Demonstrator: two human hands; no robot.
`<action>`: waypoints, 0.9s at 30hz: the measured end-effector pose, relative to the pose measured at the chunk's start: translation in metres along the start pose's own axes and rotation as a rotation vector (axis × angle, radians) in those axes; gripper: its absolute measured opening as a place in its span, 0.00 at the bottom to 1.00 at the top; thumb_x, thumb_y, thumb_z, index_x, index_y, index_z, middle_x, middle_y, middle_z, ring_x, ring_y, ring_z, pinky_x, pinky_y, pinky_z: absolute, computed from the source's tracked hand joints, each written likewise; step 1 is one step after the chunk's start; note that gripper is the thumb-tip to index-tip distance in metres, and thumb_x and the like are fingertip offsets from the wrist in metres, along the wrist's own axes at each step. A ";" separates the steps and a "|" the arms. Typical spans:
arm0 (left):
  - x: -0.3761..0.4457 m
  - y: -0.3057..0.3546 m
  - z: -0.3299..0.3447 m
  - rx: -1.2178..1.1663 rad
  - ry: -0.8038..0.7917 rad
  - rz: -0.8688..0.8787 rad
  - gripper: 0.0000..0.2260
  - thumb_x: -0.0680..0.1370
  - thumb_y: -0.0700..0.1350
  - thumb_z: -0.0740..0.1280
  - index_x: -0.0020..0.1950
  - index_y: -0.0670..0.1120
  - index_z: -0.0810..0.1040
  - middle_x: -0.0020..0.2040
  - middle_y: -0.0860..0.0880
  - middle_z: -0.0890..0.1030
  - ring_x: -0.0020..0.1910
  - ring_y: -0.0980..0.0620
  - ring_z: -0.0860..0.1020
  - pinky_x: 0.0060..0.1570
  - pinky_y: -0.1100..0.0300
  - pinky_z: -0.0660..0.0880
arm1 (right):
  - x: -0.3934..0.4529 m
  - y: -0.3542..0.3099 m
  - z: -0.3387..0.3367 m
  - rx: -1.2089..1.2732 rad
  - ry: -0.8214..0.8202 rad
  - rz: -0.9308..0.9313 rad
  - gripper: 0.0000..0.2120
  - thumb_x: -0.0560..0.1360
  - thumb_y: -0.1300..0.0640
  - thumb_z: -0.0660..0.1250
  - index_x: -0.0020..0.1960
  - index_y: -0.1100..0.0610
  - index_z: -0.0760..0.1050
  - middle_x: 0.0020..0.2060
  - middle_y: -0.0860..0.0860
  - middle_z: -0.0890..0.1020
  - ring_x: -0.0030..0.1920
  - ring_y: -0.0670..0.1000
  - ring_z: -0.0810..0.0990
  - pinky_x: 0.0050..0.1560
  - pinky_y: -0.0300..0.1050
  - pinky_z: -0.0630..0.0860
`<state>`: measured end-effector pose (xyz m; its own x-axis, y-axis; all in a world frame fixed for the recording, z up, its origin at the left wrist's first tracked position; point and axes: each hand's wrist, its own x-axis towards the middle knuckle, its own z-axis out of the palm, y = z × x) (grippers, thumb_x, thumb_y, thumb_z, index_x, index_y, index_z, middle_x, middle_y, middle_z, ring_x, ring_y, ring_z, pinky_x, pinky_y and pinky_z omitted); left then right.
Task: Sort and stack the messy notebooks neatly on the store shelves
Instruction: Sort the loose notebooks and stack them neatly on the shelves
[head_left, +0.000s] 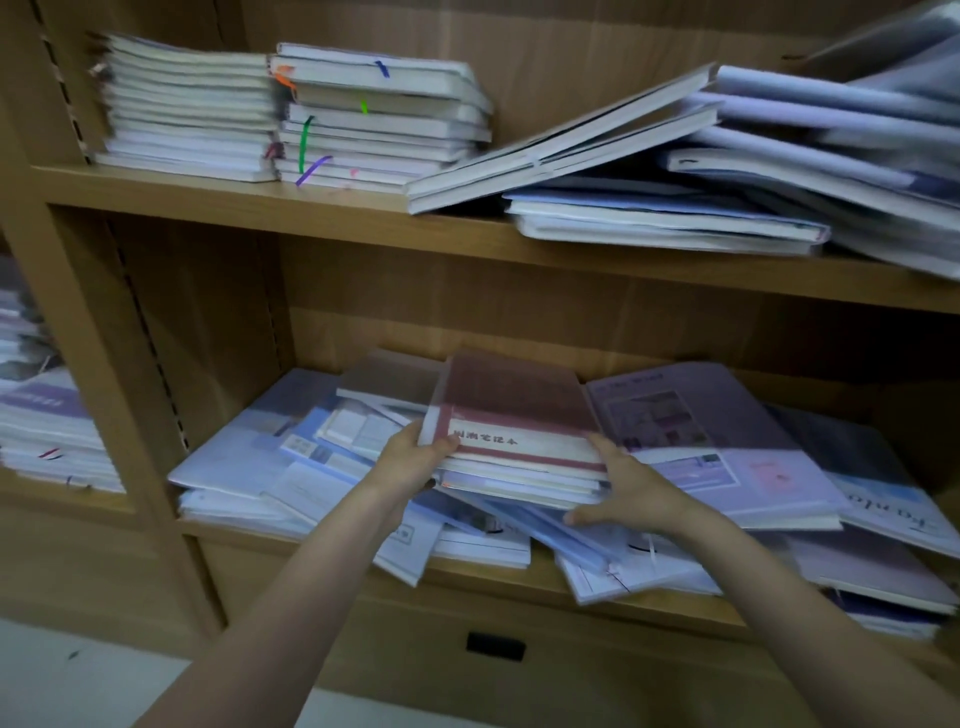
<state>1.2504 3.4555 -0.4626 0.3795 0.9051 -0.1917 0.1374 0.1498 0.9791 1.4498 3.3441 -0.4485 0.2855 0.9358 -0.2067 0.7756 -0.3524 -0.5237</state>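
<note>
A small stack of notebooks topped by a red-covered notebook (514, 410) sits in the middle of the lower shelf (509, 577), on a messy spread of pale blue and purple notebooks (244, 452). My left hand (410, 460) grips the stack's left front corner, thumb on top. My right hand (631, 491) holds its right side with the fingers spread along the edge. On the upper shelf (322, 208) two neat stacks (192, 109) stand at the left, and slanted, toppled notebooks (571, 140) lie to the right.
A large purple notebook (717, 431) lies right of the held stack, more overhang the shelf's front edge. Another shelf bay with stacked notebooks (41, 426) is at the far left. A drawer front with a black handle (494, 646) sits below the lower shelf.
</note>
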 end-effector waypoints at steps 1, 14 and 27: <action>-0.003 0.001 0.003 -0.003 -0.002 0.001 0.11 0.79 0.43 0.63 0.62 0.44 0.73 0.53 0.46 0.79 0.51 0.47 0.77 0.48 0.57 0.74 | 0.001 0.000 -0.001 0.073 -0.007 0.019 0.52 0.68 0.49 0.75 0.77 0.55 0.43 0.77 0.51 0.52 0.75 0.52 0.55 0.69 0.41 0.58; -0.003 0.013 0.011 -0.039 -0.057 -0.073 0.13 0.81 0.38 0.58 0.65 0.41 0.71 0.56 0.44 0.77 0.46 0.51 0.77 0.40 0.61 0.76 | 0.021 0.006 -0.017 0.985 0.101 0.266 0.24 0.75 0.55 0.68 0.66 0.65 0.67 0.55 0.60 0.79 0.49 0.58 0.81 0.42 0.52 0.81; -0.009 -0.029 -0.014 -0.418 -0.099 -0.023 0.15 0.80 0.34 0.57 0.62 0.49 0.75 0.48 0.50 0.82 0.49 0.52 0.78 0.45 0.60 0.71 | 0.031 -0.027 0.012 0.656 0.348 0.025 0.23 0.75 0.54 0.69 0.67 0.57 0.66 0.61 0.51 0.76 0.61 0.54 0.74 0.62 0.49 0.71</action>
<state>1.2309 3.4488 -0.4881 0.4697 0.8600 -0.1995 -0.2279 0.3364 0.9137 1.4310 3.3828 -0.4503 0.5453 0.8382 -0.0087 0.3021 -0.2062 -0.9307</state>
